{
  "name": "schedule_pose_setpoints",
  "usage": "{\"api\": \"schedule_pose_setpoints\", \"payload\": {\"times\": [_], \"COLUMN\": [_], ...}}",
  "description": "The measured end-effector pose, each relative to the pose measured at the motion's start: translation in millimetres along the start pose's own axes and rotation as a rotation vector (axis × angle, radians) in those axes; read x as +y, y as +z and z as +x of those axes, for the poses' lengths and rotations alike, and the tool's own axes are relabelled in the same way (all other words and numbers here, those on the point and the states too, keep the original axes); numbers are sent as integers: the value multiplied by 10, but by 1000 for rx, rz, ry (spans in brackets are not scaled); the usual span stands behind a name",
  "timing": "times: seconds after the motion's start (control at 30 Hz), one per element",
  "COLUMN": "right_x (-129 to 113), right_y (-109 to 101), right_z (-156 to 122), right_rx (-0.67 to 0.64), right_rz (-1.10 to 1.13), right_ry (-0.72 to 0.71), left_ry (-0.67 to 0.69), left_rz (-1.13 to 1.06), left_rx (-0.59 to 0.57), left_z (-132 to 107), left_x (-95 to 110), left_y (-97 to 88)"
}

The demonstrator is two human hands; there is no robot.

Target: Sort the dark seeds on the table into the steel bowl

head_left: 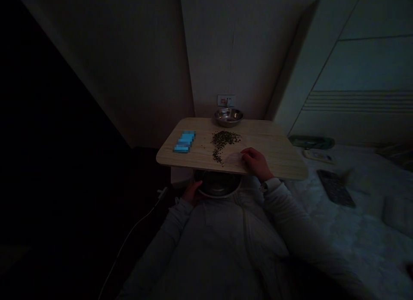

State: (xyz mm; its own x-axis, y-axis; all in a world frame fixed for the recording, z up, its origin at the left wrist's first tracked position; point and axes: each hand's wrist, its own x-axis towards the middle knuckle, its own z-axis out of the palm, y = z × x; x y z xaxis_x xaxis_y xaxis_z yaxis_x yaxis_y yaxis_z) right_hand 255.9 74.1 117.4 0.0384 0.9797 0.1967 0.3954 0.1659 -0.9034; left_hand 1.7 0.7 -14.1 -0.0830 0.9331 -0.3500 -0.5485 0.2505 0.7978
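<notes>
Caution: the small dark grains [224, 138] lie loose at the middle of the bench [280, 151], in a wide far patch with a narrow trail running toward the near edge. A careless sweep by the right hand [257, 164] could scatter them over that edge. The basin [221, 196] sits below the near edge, its far part hidden by the bench; if it tilts or shifts, falling grains could miss it. The small metal bowl [229, 118] stands close to the far edge, where a knock could topple it. Low light makes stray grains easy to overlook, such as the few between the patch and the flat, blue-lit device [185, 141] at left. Hands: the left hand [192, 192] is closed on the left rim of the basin, thumb uppermost. The right hand is held low at the near side of the bench, just right of the trail, fingers curled and narrow; whether it pinches any grains cannot be told.
</notes>
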Motion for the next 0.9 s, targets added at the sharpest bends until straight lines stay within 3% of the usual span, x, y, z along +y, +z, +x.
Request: {"api": "schedule_pose_setpoints", "payload": {"times": [0.23, 0.57, 0.9], "right_x": [1, 8, 20], "right_y": [2, 3, -3], "right_z": [-50, -31, -20], "right_rx": [19, 40, 32], "right_rz": [36, 53, 54], "right_ry": [-52, -37, -14], "left_ry": [-36, 59, -73], "left_rz": [4, 53, 15], "left_rx": [27, -27, 20], "left_z": [-60, -17, -133], "left_x": [84, 77, 163], "left_y": [-2, -136, 46]}}
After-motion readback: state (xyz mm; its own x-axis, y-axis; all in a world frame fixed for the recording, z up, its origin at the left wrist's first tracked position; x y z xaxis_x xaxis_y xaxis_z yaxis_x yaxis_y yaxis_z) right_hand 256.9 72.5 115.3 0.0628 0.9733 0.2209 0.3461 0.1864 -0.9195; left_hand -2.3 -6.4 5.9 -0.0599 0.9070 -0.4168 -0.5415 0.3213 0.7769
